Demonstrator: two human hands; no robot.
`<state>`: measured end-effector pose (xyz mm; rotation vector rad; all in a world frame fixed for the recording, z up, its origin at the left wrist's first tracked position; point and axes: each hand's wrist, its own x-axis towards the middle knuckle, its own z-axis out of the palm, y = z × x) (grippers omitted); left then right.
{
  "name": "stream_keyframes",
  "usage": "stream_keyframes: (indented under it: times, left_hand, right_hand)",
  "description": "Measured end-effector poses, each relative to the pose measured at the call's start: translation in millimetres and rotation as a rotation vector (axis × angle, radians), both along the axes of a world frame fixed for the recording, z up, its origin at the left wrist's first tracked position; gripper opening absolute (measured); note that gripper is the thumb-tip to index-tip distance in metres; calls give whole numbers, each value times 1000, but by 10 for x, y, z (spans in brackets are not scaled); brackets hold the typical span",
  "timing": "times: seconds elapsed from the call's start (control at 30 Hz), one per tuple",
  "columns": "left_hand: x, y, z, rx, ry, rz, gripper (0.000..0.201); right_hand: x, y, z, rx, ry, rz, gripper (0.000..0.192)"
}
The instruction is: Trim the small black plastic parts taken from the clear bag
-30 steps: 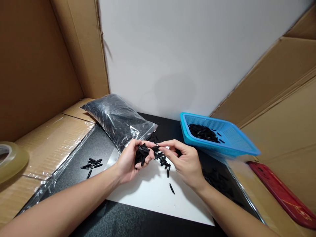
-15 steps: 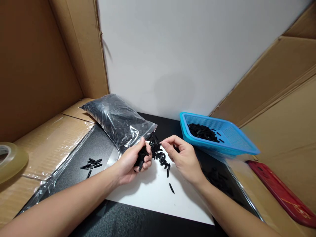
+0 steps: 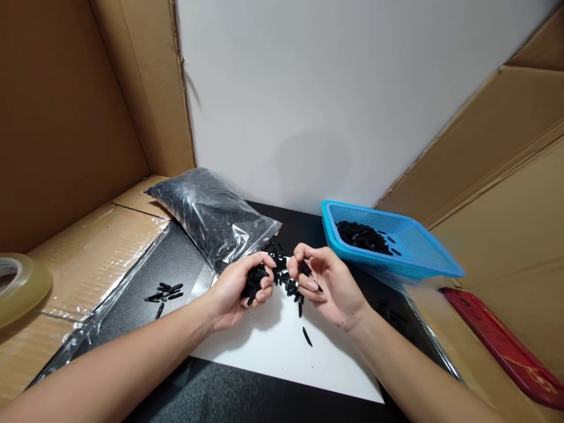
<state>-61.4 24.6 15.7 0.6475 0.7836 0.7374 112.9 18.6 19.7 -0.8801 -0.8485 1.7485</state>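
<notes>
My left hand (image 3: 235, 288) is cupped around a handful of small black plastic pieces (image 3: 254, 281) above a white sheet (image 3: 282, 346). My right hand (image 3: 328, 285) is turned palm up beside it, its fingers curled on a few black pieces (image 3: 305, 268). Between the two hands a loose heap of the same pieces (image 3: 288, 285) lies on the sheet, and a single piece (image 3: 307, 336) lies nearer to me. A clear bag full of black pieces (image 3: 211, 214) rests behind my left hand. A blue basket (image 3: 423, 252) with more pieces stands to the right.
A small cluster of black pieces (image 3: 165, 291) lies on the black mat (image 3: 185, 264) at the left. A tape roll (image 3: 20, 285) sits on the cardboard at the far left. A red object (image 3: 506, 346) lies at the right. Cardboard walls stand on both sides.
My right hand has turned palm up and closed on a few black pieces taken from near my left hand. My left hand stays cupped on its handful.
</notes>
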Motion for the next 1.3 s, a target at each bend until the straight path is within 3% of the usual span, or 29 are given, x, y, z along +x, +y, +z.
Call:
stream_keyframes:
  times: [0.1, 0.27, 0.5, 0.77, 0.9, 1.03, 1.2, 1.3]
  left_hand:
    - [17, -15, -17, 59, 14, 10, 15]
    - [41, -33, -47, 116, 46, -8, 22]
    - [18, -33, -34, 106, 0, -6, 22]
    - [22, -7, -51, 69, 1, 16, 20]
    - [20, -2, -22, 9, -17, 1, 19]
    - [9, 0, 21, -64, -72, -9, 22]
    - [-11, -10, -9, -13, -93, -36, 32]
    - [-17, -17, -35, 13, -102, -75, 32]
  right_hand:
    - [-26, -29, -31, 132, -259, 24, 27]
    - [-72, -103, -87, 510, -770, -90, 16]
    - [-48, -98, -79, 573, -803, -199, 17]
    - [-41, -97, -71, 634, -818, -231, 22]
    - [-24, -86, -86, 592, -763, -210, 27]
    - [-22, -59, -132, 451, -589, -134, 32]
    - [-42, -27, -114, 192, -263, -46, 38]
    - [-50, -14, -87, 113, -192, -50, 41]
